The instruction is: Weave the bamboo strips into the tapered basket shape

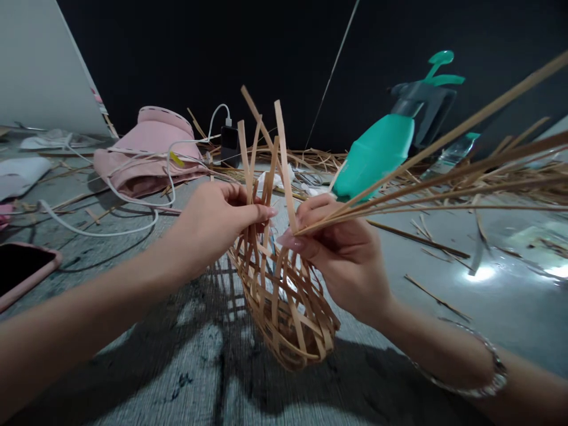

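A half-open woven basket (284,313) of tan bamboo strips leans in the middle of the head view, its rounded end toward me. Several loose strip ends (280,136) stick up from its far rim. My left hand (226,219) is closed on the upright strips at the rim's left side, thumb across them. On the right side, my right hand (341,254) pinches a bundle of long bamboo strips (426,157) between thumb and fingers. Those strips fan out past the right edge of the view. Fingers hide part of the rim.
A teal spray bottle (377,154) stands behind my right hand, near a clear bottle (452,155). At left lie a pink visor hat (155,139), a white cable (110,234) and a phone (22,272). A black power bank (229,147) and scattered strips (437,302) are about.
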`<state>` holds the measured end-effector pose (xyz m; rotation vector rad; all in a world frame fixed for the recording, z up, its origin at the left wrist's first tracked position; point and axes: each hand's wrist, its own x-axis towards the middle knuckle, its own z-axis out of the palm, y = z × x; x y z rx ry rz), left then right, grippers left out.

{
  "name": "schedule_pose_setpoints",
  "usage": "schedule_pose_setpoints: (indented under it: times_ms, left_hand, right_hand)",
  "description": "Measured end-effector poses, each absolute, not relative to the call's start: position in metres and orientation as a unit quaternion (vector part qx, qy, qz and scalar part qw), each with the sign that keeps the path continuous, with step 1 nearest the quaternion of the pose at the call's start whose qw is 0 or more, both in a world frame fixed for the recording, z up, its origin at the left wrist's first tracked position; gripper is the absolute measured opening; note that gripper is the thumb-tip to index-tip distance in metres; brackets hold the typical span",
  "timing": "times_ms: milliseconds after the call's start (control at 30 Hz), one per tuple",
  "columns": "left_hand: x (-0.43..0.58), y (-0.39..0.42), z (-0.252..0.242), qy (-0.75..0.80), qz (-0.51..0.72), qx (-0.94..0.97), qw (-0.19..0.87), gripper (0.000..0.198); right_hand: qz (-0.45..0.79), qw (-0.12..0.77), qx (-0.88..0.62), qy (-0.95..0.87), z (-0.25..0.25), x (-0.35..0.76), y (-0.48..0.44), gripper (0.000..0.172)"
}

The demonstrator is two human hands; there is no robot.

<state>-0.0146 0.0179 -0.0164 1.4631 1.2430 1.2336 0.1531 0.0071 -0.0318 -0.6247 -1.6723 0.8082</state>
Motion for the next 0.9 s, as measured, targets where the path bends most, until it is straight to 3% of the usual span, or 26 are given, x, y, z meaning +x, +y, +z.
schedule_pose_setpoints:
  times_ms: [167, 400, 733, 900]
  left_hand:
    - [-0.0124, 0.0147, -0.0126, 0.502, 0.457, 0.606, 0.414, 0.010]
    - [-0.0080, 0.0105, -0.0098, 0.459, 0.506, 0.580, 0.443, 0.010]
    - [-0.0129, 0.0115, -0.0080, 0.455, 0.497, 0.632, 0.383, 0.007]
    - [-0.0158, 0.0123, -0.0079, 0.433, 0.482, 0.643, 0.408, 0.009]
  right_hand:
    - [0.362, 0.549, -0.256, -0.708, -0.0303, 0.1511, 0.0047, 0.015]
    - [0.539, 0.517, -0.284, -0.602, -0.0261, 0.1482, 0.0038, 0.008]
    - [0.497, 0.514, -0.334, -0.614, -0.0238, 0.1511, 0.0037, 0.010]
    - [0.512, 0.514, -0.328, -0.605, -0.0226, 0.1518, 0.0021, 0.016]
